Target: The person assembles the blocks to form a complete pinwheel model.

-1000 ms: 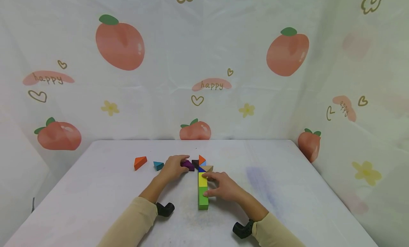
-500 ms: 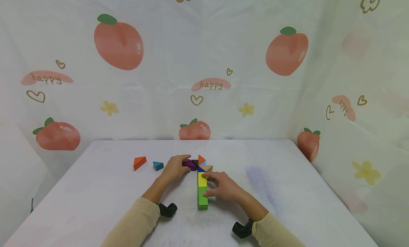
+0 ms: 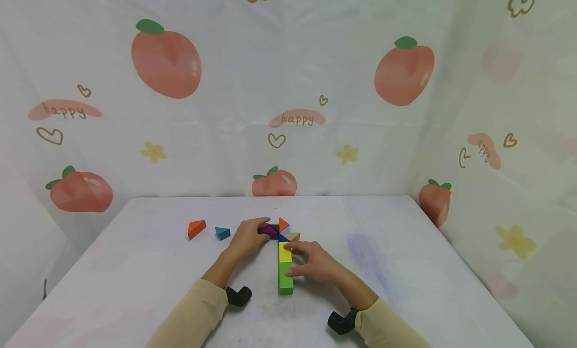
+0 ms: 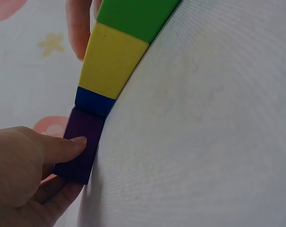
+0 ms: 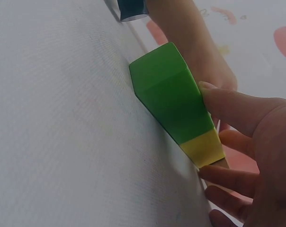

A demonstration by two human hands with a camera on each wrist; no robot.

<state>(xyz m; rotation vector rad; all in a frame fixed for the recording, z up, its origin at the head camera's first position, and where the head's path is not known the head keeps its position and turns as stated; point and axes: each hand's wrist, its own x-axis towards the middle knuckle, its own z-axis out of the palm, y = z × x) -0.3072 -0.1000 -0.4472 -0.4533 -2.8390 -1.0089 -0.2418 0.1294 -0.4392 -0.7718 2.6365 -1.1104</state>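
Observation:
My left hand (image 3: 247, 237) pinches a purple triangular block (image 4: 80, 144), thumb on its near face and fingers behind. It lies against a black triangular block (image 3: 275, 228) and meets a blue triangular block (image 4: 93, 100). Below the blue one, a yellow block (image 3: 285, 252) and a green block (image 5: 174, 101) run toward me in a straight row. My right hand (image 3: 317, 263) rests at the row's right side, thumb touching the green block and index finger on the yellow one. Orange (image 3: 283, 224), light blue and wooden (image 3: 293, 236) triangular blocks sit at the row's far end.
To the left of my left hand lie a teal triangular block (image 3: 223, 233) and a larger orange triangular block (image 3: 196, 230). The white table (image 3: 405, 288) ends at a fruit-printed curtain (image 3: 225, 112) behind. Black wrist mounts (image 3: 239, 296) stick out near both sleeves.
My left hand has slid the purple block to the right, closing its gap to the black block. The right hand stays in place on the green and yellow blocks.

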